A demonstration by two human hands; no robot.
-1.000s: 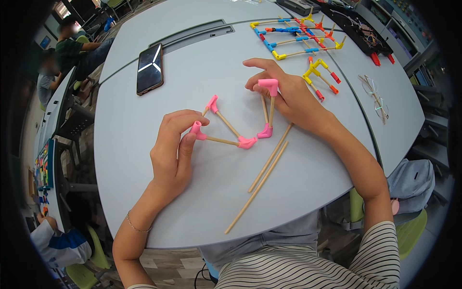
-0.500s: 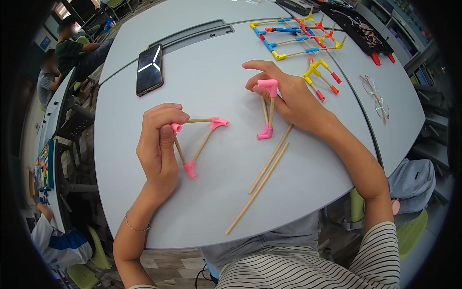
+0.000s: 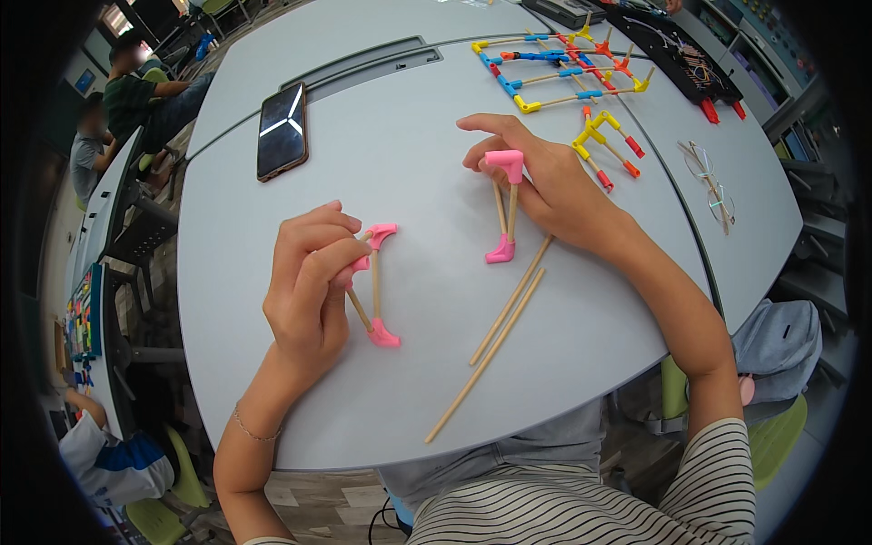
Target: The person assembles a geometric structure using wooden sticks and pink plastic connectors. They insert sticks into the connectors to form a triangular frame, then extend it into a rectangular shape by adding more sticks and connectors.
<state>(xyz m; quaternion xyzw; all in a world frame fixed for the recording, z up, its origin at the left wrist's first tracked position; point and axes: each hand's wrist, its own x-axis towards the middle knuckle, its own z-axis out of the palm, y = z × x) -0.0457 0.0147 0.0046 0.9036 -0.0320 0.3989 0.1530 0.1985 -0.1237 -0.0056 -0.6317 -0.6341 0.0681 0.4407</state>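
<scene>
My left hand (image 3: 309, 295) is closed on a small triangular frame of wooden sticks and pink corner connectors (image 3: 384, 334). The fingers pinch one connector, and two other corners stick out to the right. My right hand (image 3: 577, 195) grips a second frame of the same kind, one pink connector (image 3: 507, 163) at the fingers and another (image 3: 500, 250) lower down. The rest of this frame is hidden behind the palm. Below the right hand, two loose wooden sticks (image 3: 486, 354) lie side by side on the white table (image 3: 381, 400). The two frames are apart.
A phone (image 3: 282, 132) lies at the far left. Farther right are a colourful stick-and-connector frame (image 3: 536, 82), a smaller yellow and red connector piece (image 3: 595, 136), eyeglasses (image 3: 713, 186) and a black tray (image 3: 681, 64). A grey backpack (image 3: 777, 350) rests on a chair.
My left hand has turned its frame, so the far-right corner has swung left and the triangle looks narrower. My right hand and its frame have hardly moved.
</scene>
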